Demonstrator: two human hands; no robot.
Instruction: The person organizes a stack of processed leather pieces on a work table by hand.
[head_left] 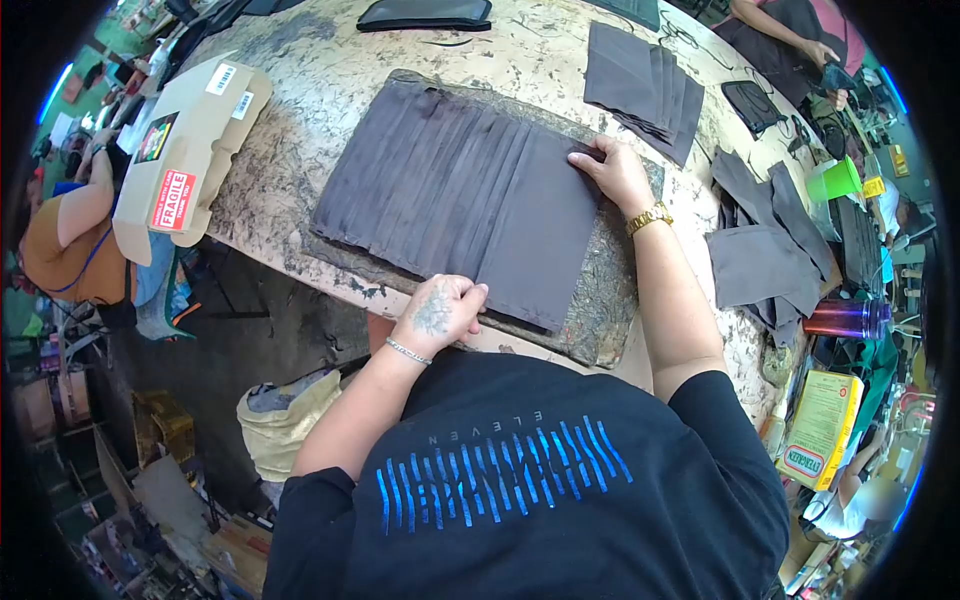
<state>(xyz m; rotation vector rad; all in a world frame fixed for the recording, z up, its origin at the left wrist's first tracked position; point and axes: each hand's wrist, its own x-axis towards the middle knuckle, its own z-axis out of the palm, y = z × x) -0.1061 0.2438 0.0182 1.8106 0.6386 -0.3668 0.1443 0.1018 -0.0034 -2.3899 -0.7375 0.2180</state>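
Observation:
Overlapping dark fabric pieces [430, 180] lie fanned out in a row on a worn, stained board [600, 330] at the table's near edge. My left hand [445, 312], with a bracelet at the wrist, is closed in a pinch on the near edge of the fabric pieces. At the right far corner of the top piece, my right hand [615, 172], with a gold watch, pinches the fabric edge between thumb and fingers. The top piece lies flat between the two hands.
A cardboard box [190, 150] stands at the left. More dark pieces [640, 85] lie at the far right, others [765, 260] nearer. A green cup [835, 180], a tumbler [845, 319] and a yellow box [822, 430] are at the right. Other people are around the table.

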